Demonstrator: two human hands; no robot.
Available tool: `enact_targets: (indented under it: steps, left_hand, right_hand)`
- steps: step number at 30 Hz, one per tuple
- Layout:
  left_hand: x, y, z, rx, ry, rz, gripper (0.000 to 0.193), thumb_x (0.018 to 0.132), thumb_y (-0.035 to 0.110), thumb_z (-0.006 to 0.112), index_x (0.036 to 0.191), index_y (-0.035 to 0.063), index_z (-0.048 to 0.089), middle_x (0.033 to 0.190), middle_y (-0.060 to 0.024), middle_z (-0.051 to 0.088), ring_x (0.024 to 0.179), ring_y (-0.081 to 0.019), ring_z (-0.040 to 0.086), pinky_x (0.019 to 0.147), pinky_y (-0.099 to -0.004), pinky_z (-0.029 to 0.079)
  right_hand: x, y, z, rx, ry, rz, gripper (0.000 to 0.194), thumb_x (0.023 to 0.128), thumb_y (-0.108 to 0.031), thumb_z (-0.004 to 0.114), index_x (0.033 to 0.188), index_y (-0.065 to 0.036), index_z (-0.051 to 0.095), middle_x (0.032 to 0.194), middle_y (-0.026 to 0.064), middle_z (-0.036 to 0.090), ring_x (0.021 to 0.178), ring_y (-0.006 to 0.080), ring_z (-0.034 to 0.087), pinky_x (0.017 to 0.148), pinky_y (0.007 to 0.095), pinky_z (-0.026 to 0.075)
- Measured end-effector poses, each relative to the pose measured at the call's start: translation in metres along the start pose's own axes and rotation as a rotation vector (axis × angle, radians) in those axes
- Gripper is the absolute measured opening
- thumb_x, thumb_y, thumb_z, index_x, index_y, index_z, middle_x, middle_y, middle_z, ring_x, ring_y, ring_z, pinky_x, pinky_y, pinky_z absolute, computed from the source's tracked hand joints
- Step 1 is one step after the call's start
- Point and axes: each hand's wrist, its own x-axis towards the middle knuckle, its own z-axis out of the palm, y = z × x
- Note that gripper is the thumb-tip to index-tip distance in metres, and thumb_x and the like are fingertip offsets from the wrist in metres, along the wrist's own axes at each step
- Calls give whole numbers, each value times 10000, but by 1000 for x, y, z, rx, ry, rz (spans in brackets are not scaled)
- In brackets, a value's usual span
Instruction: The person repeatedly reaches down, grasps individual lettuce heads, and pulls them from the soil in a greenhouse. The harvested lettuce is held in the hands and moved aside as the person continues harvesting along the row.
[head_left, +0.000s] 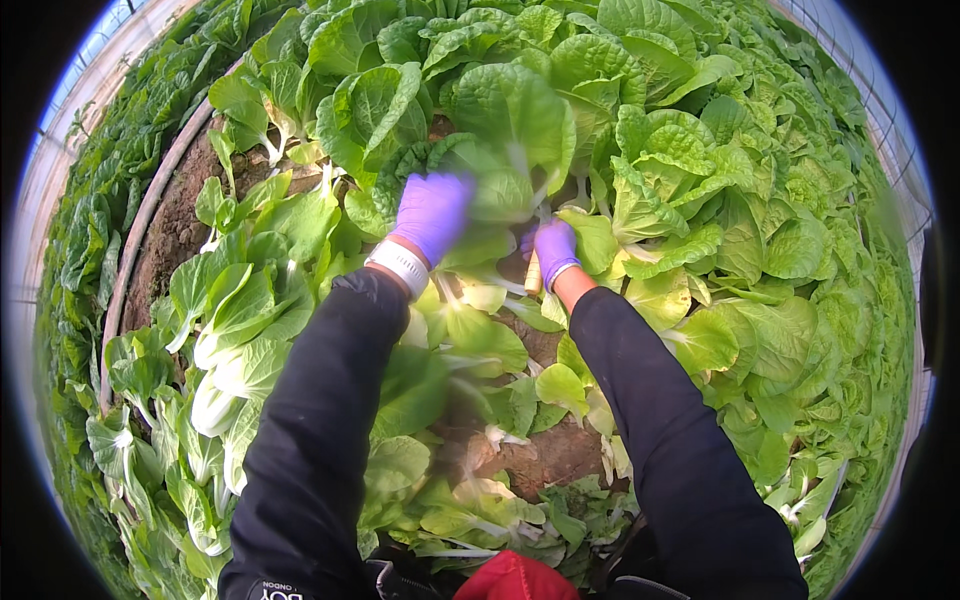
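Observation:
My left hand (435, 210), in a purple glove with a white band at the wrist, is blurred and lies against the leaves of a leafy cabbage plant (517, 120); whether its fingers grip a leaf is unclear. To the right, my right hand (553, 247), also gloved in purple, is closed around the light wooden handle (533, 274) of a tool at the base of the same plants. The tool's working end is mostly hidden by leaves and stalks. Yellowing leaves (660, 300) lie just right of that hand.
Cut cabbage heads with white stalks (217, 401) lie in a heap at the left. A hose or pipe (142, 217) runs along bare soil there. Dense cabbage plants (795, 247) stand at the right. Loose leaves and brown soil (559, 457) are near my body.

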Motion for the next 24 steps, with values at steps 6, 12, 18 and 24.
enact_targets:
  steps: [6, 12, 18, 24]
  left_hand:
    - [-2, 2, 14, -8, 61, 9, 430, 794, 195, 630, 1212, 114, 569, 842, -66, 648, 782, -257, 639, 667, -417, 456]
    - [-7, 10, 3, -13, -63, -62, 428, 803, 187, 616, 1223, 115, 572, 853, -81, 647, 794, -272, 648, 656, -423, 472]
    - [-33, 5, -36, -327, 104, -205, 462, 822, 124, 621, 1281, 170, 599, 925, -134, 661, 866, -331, 650, 742, -440, 508]
    - [-58, -6, -78, -1209, 93, -449, 332, 885, 26, 627, 1216, 0, 648, 1008, -67, 723, 836, -72, 626, 772, -259, 525]
  right_hand:
    - [-2, 1, 22, -387, 150, -207, 84, 912, -69, 465, 913, -7, 521, 683, 144, 607, 496, 275, 562, 449, 387, 473]
    - [-32, -2, 6, -872, 139, -635, 168, 872, -116, 512, 925, 20, 597, 831, 257, 651, 818, 434, 629, 713, 474, 493]
    - [-67, -16, -28, -456, 171, -458, 189, 921, -106, 449, 989, 9, 582, 723, 141, 620, 561, 225, 580, 505, 355, 479]
    - [-161, -62, -55, -42, -167, -447, 382, 874, -21, 497, 1255, -34, 493, 1002, 71, 629, 720, 116, 563, 556, 243, 454]
